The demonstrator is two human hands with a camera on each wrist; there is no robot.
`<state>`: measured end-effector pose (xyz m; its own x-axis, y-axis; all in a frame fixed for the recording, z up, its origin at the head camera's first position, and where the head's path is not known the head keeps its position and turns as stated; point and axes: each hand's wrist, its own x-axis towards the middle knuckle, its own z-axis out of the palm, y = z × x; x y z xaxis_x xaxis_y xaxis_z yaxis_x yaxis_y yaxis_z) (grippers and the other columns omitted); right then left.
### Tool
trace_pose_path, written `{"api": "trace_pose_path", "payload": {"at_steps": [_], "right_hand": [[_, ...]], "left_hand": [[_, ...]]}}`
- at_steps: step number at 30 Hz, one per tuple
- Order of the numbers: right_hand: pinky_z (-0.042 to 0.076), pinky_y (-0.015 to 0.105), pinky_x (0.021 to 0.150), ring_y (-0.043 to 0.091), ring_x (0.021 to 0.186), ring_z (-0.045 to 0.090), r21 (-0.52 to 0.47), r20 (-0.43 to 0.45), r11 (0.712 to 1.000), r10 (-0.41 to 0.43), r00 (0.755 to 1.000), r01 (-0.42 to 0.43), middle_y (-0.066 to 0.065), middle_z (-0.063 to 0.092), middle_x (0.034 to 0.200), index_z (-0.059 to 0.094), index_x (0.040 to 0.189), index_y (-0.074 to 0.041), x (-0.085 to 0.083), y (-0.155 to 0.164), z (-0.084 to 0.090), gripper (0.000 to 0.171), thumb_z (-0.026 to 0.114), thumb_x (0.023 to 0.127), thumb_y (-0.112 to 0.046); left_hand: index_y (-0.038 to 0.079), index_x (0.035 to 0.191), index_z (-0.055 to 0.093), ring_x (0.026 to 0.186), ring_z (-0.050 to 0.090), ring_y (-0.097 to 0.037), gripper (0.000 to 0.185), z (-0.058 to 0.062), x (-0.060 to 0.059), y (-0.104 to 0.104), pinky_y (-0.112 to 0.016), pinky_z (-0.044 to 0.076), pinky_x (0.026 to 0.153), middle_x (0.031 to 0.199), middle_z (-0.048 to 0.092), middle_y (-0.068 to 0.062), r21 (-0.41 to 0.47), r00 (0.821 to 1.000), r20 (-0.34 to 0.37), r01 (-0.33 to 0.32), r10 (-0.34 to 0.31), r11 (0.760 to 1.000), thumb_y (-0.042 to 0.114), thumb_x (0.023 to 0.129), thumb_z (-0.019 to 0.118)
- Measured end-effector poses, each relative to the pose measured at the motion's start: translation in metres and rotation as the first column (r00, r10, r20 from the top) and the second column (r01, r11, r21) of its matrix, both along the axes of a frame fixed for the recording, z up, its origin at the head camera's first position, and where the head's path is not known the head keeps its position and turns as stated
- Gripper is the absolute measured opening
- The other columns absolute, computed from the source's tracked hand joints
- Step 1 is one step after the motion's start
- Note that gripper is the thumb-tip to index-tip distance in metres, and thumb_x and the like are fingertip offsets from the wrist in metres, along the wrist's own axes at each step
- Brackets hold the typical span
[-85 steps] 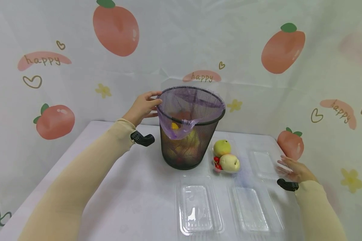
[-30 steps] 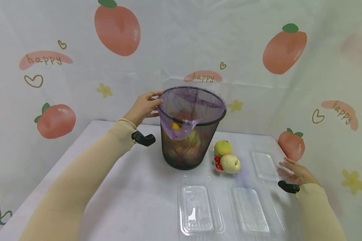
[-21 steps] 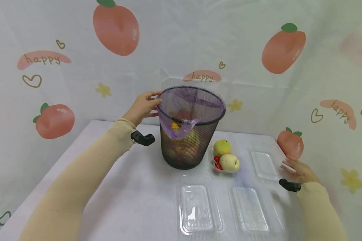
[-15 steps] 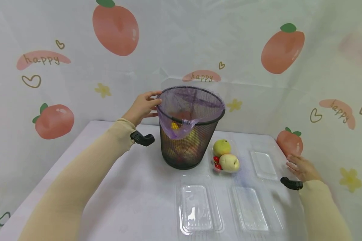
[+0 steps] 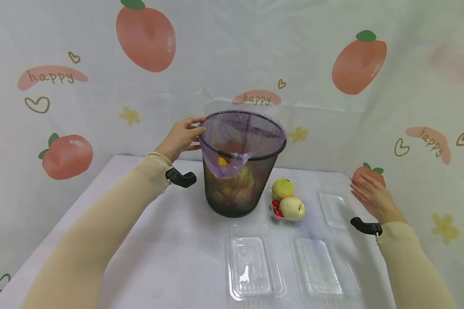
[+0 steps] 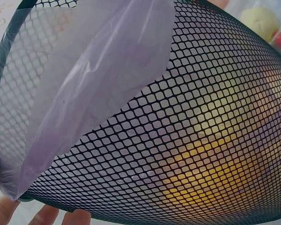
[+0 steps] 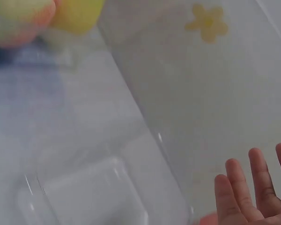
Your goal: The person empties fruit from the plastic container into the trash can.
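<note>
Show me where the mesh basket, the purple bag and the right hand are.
mesh basket (image 5: 239,193), head view, lower mesh wall.
purple bag (image 5: 221,165), head view, flap hanging over the rim.
right hand (image 5: 372,196), head view, back of the hand.

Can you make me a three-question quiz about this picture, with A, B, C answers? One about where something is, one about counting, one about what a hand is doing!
1. Where is the tray of fruit?
A. Inside the bin
B. On the table, right of the bin
C. In the left hand

2. How many empty clear trays lie on the table?
A. One
B. Three
C. Six

3. What is the right hand doing?
A. Held open, holding nothing
B. Squeezing a pear
C. Gripping the bin

Answers:
1 B, it sits beside the mesh bin.
2 B, two lie near, one far right.
3 A, its fingers are straight; the left hand grips the bin's rim.
</note>
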<state>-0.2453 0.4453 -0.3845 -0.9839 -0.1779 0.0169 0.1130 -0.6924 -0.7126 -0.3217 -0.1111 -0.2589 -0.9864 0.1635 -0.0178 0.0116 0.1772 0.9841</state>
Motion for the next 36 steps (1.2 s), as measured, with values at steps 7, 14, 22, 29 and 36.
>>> {"api": "trace_pose_path", "payload": {"at_steps": [7,14,22,29,36], "right_hand": [[0.057,0.033,0.086,0.026,0.098,0.069,0.083,-0.006,0.996,0.011,1.0,-0.01,0.008,0.068,0.107,0.066,0.113,-0.01,-0.009,-0.036,0.012,0.031,0.037,0.103,-0.004],[0.056,0.027,0.087,0.018,0.1,0.068,0.287,0.03,0.958,-0.005,1.0,-0.004,0.0,0.065,0.11,0.062,0.114,-0.018,-0.012,-0.063,0.017,0.025,0.042,0.103,-0.007],[0.052,0.022,0.092,0.008,0.107,0.062,0.497,0.05,0.866,0.041,0.998,-0.06,-0.001,0.05,0.125,0.031,0.142,-0.013,-0.017,-0.077,0.008,0.038,0.04,0.105,-0.014],[0.051,0.022,0.095,0.005,0.105,0.06,0.646,0.081,0.757,0.061,0.995,-0.099,0.008,0.041,0.133,0.015,0.152,-0.006,-0.023,-0.088,-0.001,0.056,0.042,0.105,-0.019],[0.051,0.026,0.095,0.005,0.103,0.059,0.711,0.121,0.685,0.105,0.987,-0.16,-0.006,0.05,0.115,0.009,0.153,0.001,-0.031,-0.093,-0.012,0.061,0.04,0.105,-0.02]], "left_hand": [[0.019,0.146,0.043,0.096,0.056,-0.019,0.05,0.0,0.0,0.0,-0.043,0.052,0.098,0.128,0.049,-0.009,-0.001,1.0,-0.006,0.001,-0.001,1.0,0.018,0.098,0.053],[0.018,0.146,0.044,0.092,0.056,-0.017,0.049,-0.001,0.0,0.0,-0.043,0.052,0.097,0.124,0.049,-0.008,-0.001,1.0,-0.014,0.003,-0.003,1.0,0.018,0.098,0.053],[0.017,0.146,0.044,0.093,0.056,-0.017,0.049,-0.002,0.0,0.0,-0.043,0.052,0.098,0.124,0.049,-0.008,0.0,1.0,-0.026,0.008,-0.008,1.0,0.018,0.098,0.053],[0.018,0.146,0.043,0.092,0.056,-0.016,0.049,-0.001,0.0,0.0,-0.044,0.051,0.099,0.128,0.049,-0.011,0.001,1.0,-0.022,0.012,-0.012,1.0,0.018,0.098,0.053],[0.018,0.147,0.042,0.096,0.056,-0.018,0.05,-0.001,0.0,0.0,-0.043,0.051,0.099,0.131,0.048,-0.013,-0.01,1.0,-0.017,0.016,-0.016,1.0,0.019,0.098,0.053]]}}
